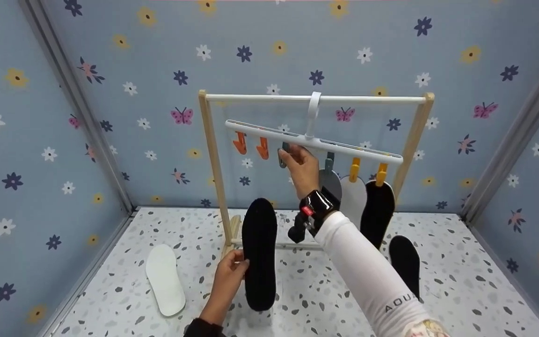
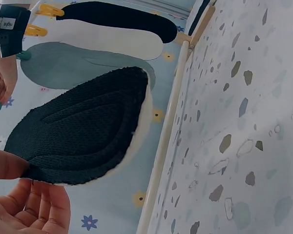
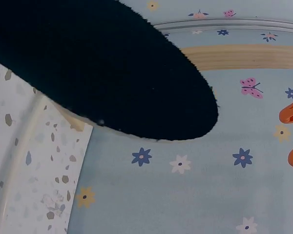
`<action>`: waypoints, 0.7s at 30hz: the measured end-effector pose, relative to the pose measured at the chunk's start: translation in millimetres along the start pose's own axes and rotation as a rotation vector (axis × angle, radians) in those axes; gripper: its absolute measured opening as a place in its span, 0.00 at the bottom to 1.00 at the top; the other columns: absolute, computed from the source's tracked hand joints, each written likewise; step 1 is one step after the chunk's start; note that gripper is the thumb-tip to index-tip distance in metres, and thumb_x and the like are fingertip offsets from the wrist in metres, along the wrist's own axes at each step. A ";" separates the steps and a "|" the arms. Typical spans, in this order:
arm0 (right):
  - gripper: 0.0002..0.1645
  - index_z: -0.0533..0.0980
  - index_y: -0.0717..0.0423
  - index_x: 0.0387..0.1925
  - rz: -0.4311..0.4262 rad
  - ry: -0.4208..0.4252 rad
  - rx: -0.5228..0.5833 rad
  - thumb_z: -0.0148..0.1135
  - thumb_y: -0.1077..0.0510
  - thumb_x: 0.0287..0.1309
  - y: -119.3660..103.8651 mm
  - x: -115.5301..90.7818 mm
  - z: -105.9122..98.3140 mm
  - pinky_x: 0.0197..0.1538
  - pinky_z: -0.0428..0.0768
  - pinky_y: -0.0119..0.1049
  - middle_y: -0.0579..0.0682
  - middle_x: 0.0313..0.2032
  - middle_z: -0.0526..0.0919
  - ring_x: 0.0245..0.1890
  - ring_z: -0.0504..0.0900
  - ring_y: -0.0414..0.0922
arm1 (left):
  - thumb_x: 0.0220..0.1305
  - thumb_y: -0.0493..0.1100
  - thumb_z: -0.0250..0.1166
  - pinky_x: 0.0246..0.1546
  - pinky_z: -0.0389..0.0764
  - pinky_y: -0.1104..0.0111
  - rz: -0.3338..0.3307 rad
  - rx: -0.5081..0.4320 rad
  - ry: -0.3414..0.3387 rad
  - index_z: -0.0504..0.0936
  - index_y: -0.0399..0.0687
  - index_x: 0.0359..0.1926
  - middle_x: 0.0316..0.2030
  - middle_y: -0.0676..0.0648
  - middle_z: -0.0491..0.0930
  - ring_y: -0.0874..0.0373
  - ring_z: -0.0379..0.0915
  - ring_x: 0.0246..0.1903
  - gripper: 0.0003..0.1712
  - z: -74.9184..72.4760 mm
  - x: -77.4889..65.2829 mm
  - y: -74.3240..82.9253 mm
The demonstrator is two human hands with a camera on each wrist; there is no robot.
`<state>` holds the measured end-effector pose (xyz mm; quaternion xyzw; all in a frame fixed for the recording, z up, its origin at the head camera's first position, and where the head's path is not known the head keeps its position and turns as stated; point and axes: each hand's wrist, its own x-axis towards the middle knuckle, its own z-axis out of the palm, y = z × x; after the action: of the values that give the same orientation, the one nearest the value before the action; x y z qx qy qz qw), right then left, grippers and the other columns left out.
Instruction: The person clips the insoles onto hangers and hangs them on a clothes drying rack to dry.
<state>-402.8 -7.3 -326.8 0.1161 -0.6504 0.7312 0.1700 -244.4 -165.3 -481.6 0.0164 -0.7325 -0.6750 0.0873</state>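
My left hand (image 1: 228, 276) pinches the edge of a black insole (image 1: 260, 252) with a pale underside, holding it upright below the hanger. With thumb and fingers, my right hand (image 1: 304, 171) grips a grey-green clip (image 1: 281, 159) on the white clip hanger (image 1: 269, 134), which tilts down to the right. From the hanger's right half hang a grey insole (image 1: 331, 181) in another grey-green clip (image 1: 329, 163), plus a white insole (image 1: 354, 201) and a black insole (image 1: 378, 206) in yellow clips (image 1: 354, 170). Two orange clips (image 1: 263, 149) at the left hold nothing.
The hanger hooks over the top bar (image 1: 260, 98) of a wooden-sided rack (image 1: 214, 164). On the speckled table (image 1: 120, 299), a white insole (image 1: 165, 281) lies at the left and another black insole (image 1: 405, 264) at the right. Flowered walls (image 1: 157, 107) enclose the space.
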 end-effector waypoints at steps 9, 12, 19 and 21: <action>0.15 0.79 0.65 0.42 -0.037 0.019 -0.004 0.67 0.59 0.54 0.7 -3.1 -2.7 0.37 0.72 0.31 0.52 0.33 0.82 0.33 0.77 0.40 | 0.65 0.36 0.56 0.33 0.76 0.70 0.034 0.026 0.008 0.76 0.33 0.48 0.41 0.42 0.76 0.59 0.73 0.33 0.13 8.2 6.6 8.2; 0.15 0.79 0.66 0.41 -0.044 0.029 0.008 0.67 0.60 0.54 0.3 -3.2 -3.0 0.36 0.73 0.30 0.51 0.32 0.82 0.32 0.77 0.39 | 0.65 0.34 0.56 0.33 0.76 0.69 0.023 0.040 0.008 0.76 0.32 0.48 0.41 0.42 0.76 0.58 0.73 0.33 0.13 10.9 8.5 11.9; 0.12 0.80 0.66 0.38 -0.048 0.026 0.043 0.67 0.61 0.54 -1.1 -2.7 -2.7 0.37 0.73 0.32 0.48 0.29 0.81 0.30 0.76 0.39 | 0.64 0.35 0.57 0.35 0.76 0.68 0.046 0.064 0.007 0.76 0.33 0.48 0.41 0.41 0.77 0.58 0.74 0.34 0.13 15.0 10.7 15.5; 0.11 0.80 0.65 0.36 -0.034 0.019 0.060 0.67 0.61 0.54 -1.6 -3.2 -2.3 0.37 0.74 0.32 0.47 0.28 0.80 0.30 0.76 0.39 | 0.64 0.36 0.57 0.36 0.76 0.69 0.058 0.063 0.010 0.77 0.35 0.48 0.42 0.42 0.77 0.59 0.73 0.34 0.13 16.0 10.8 17.1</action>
<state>-399.1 -5.2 -326.8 0.1250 -0.6246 0.7484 0.1850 -255.8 -149.5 -464.8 0.0012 -0.7530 -0.6488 0.1101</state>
